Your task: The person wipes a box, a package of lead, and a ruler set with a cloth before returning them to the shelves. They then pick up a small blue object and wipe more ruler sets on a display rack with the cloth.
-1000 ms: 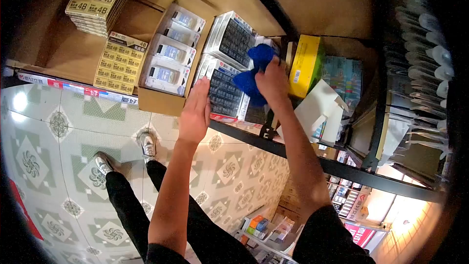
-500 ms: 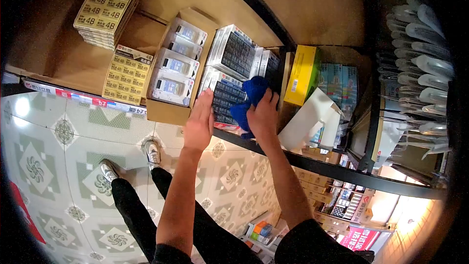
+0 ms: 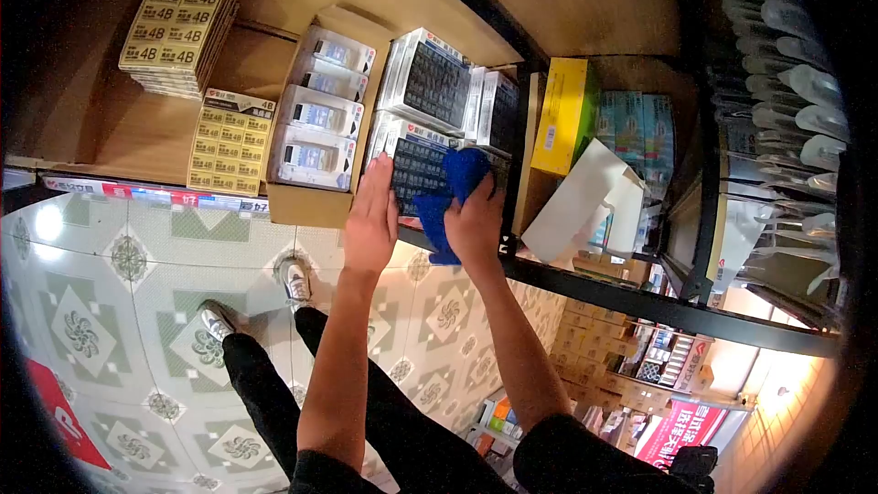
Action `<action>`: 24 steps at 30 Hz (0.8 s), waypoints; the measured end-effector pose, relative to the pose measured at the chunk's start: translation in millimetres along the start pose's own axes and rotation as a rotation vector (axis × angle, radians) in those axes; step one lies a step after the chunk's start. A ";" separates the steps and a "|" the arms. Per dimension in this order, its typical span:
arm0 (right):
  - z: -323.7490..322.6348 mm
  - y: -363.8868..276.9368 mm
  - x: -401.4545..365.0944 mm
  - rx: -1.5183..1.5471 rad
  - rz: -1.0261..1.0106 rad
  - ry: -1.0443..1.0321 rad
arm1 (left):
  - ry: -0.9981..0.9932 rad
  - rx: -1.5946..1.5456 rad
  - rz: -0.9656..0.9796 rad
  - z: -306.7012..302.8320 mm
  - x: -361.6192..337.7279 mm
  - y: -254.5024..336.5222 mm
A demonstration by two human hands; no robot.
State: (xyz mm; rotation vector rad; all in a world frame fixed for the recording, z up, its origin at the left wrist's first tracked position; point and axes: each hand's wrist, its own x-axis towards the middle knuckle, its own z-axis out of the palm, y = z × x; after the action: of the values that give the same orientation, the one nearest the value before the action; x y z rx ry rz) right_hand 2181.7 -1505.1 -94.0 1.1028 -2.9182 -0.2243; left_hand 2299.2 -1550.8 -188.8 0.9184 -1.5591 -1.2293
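My right hand [image 3: 474,227] grips a bunched blue cloth [image 3: 460,179]. The cloth lies against the front part of a pack of dark blocks [image 3: 419,163] in white packaging and hangs over the shelf edge. Fingers stretched out flat, my left hand [image 3: 370,215] rests against the left side of that pack. Behind it stands another stack of dark-block packs [image 3: 436,80]. Directly left of my left hand is an open cardboard box [image 3: 315,206] with clear blister packs [image 3: 313,160] inside. Part of the front pack is hidden by the cloth and my hands.
Yellow 4B packs [image 3: 230,142] and a taller 4B stack [image 3: 178,23] stand on the left. Right of a dark divider are a yellow box [image 3: 560,119] and a torn white carton [image 3: 576,201]. Clear-wrapped items [image 3: 805,82] hang far right. Patterned tiles [image 3: 82,329] lie below the shelf.
My right hand has drawn the blue cloth slightly left and toward the shelf's front edge. My left hand stays flat by the pack. The whole view has shifted a little.
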 end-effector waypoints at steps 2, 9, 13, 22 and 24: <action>-3.3 7.2 -16.5 -0.052 0.004 -0.091 | -0.021 0.017 -0.027 -1.4 -0.3 1.1; 3.6 -0.9 31.5 -0.005 0.193 -0.138 | -0.045 -0.026 -0.030 -2.6 0.0 0.3; -3.9 -9.6 39.3 -0.004 0.267 -0.232 | -0.010 -0.016 0.006 3.1 -2.2 -4.7; -36.9 19.1 -69.0 0.693 -0.162 -0.439 | -0.038 0.034 -0.008 4.3 -2.0 -6.4; -45.4 21.8 -105.5 0.756 -0.128 -0.624 | -0.055 0.036 -0.025 5.5 -3.1 -6.7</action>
State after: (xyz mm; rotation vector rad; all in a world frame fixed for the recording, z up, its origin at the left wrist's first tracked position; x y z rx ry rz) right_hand 2249.5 -1425.3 -42.2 1.5174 -3.6018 0.7362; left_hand 2295.0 -1547.8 -196.4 0.9376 -1.6220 -1.2568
